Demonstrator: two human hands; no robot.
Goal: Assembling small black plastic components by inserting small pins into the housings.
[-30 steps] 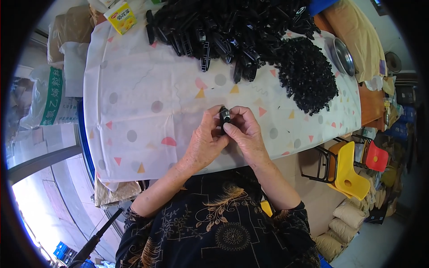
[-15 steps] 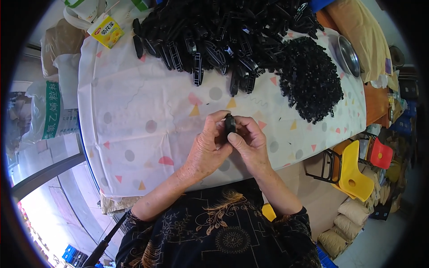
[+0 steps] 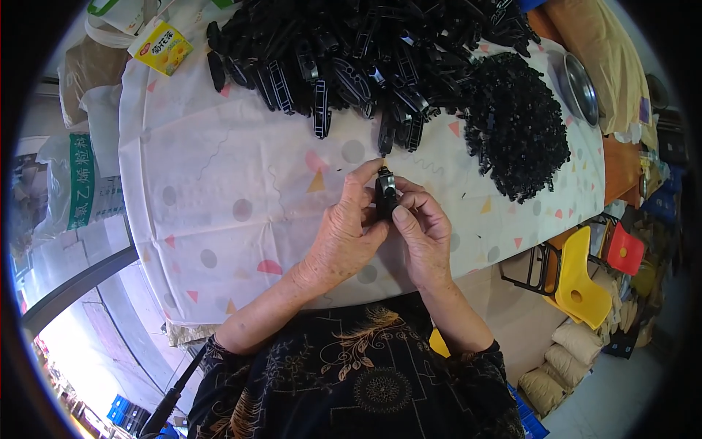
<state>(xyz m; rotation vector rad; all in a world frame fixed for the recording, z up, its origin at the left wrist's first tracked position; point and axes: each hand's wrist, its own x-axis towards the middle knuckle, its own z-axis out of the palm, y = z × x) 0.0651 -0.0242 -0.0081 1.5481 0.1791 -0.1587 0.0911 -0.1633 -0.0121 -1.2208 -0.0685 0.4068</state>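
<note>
Between my two hands, over the near part of the table, is a small elongated black plastic part (image 3: 385, 192) with a glossy face. My left hand (image 3: 346, 223) grips it from the left, its index finger stretched to the part's far tip. My right hand (image 3: 424, 228) pinches the near end between thumb and fingers. Beyond them lies a big heap of long black plastic parts (image 3: 322, 110), some with frame-like openings. To its right is a pile of tiny black pieces (image 3: 515, 132). Fingers hide much of the held part.
A patterned white cloth (image 3: 219, 168) covers the table. A yellow box (image 3: 161, 48) sits at the far left, a metal bowl (image 3: 579, 88) at the far right. Yellow (image 3: 580, 285) and red chairs (image 3: 624, 249) stand right of the table; filled sacks (image 3: 578, 344) lie on the floor.
The black part has turned and moved slightly away from me, showing its glossy face. My left index finger has extended along it. The whole view has shifted a little.
</note>
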